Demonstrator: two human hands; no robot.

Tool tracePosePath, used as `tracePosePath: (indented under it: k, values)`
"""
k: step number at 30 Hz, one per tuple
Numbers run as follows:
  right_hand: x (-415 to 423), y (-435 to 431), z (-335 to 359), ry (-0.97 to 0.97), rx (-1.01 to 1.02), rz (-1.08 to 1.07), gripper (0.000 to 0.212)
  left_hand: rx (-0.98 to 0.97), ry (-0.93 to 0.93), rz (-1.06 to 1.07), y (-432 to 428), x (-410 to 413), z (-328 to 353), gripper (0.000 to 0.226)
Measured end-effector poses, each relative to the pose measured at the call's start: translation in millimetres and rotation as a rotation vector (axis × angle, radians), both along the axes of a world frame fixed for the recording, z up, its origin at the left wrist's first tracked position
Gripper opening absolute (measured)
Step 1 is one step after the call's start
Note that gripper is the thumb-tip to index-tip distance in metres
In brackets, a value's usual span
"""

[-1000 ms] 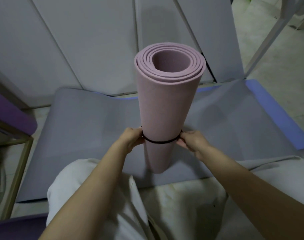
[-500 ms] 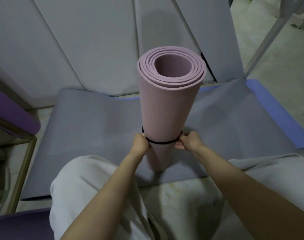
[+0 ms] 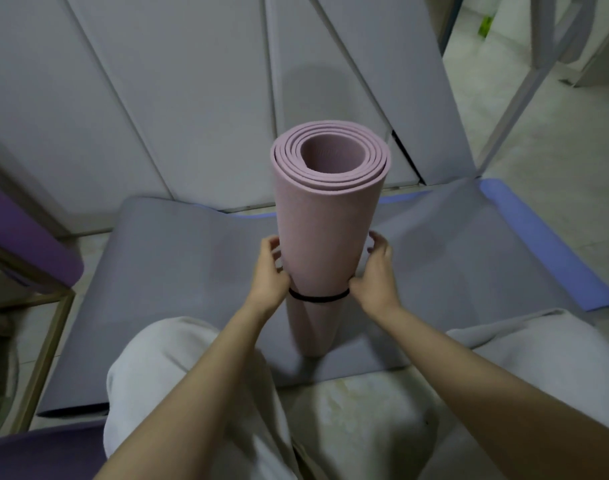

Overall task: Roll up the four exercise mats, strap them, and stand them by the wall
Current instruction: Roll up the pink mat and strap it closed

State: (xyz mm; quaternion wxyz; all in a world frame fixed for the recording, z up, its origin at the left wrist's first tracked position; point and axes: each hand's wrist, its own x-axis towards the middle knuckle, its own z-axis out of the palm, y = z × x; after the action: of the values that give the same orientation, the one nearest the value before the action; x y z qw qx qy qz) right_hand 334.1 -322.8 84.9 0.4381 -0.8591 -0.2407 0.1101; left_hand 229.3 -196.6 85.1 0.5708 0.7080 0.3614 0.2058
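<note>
The left hand [image 3: 269, 271] and right hand [image 3: 376, 273] clasp opposite sides of a pink rolled foam exercise mat [image 3: 325, 230], fingers curled round its flanks and thumbs low, just above a thin black elastic strap [image 3: 318, 299]. The strap circles the lower part of the roll. The roll stands upright, its open spiral end on top and its bottom end resting on a grey flat mat [image 3: 178, 271] spread on the floor. A blue mat [image 3: 538, 244] shows under the grey one's right edge. Knees in light trousers [image 3: 164, 368] flank the roll. A purple rolled mat [image 3: 26, 251] lies at the left on a thin metal frame [image 3: 46, 348]. Grey padded wall panels [image 3: 192, 98] rise just behind the mats.
</note>
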Motion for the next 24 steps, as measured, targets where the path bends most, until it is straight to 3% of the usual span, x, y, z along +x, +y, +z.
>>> tracePosePath:
  k: [3,6,9,12,17,20,24]
  values:
    - [0.4,1.0,33.4,-0.138,0.181,0.031,0.074,0.003,-0.180,0.031,0.5,5.2,37.2,0.047]
    - [0.0,-1.1,75.2,-0.322,0.345,0.042,0.072,-0.080,-0.350,0.098,-2.0,6.9,77.7,0.036]
    - [-0.9,-5.3,115.9,-0.601,0.370,0.150,0.073,-0.066,-0.474,0.093,-9.6,4.6,111.3,0.031]
    - [-5.0,-2.3,145.0,-0.766,0.179,0.414,0.065,0.076,-0.464,-0.012,-13.9,0.6,125.5,0.039]
    - [-14.9,12.7,181.1,-0.901,-0.548,0.613,0.056,0.407,-0.243,-0.026,-7.2,-10.8,133.3,0.044]
    - [-25.2,17.5,191.0,-0.944,-0.610,0.614,0.039,0.567,-0.139,-0.075,-6.8,-22.1,136.2,0.047]
    - [-45.0,28.0,185.9,-0.951,-0.522,0.631,0.038,0.619,-0.070,-0.051,0.0,-47.1,143.4,0.048]
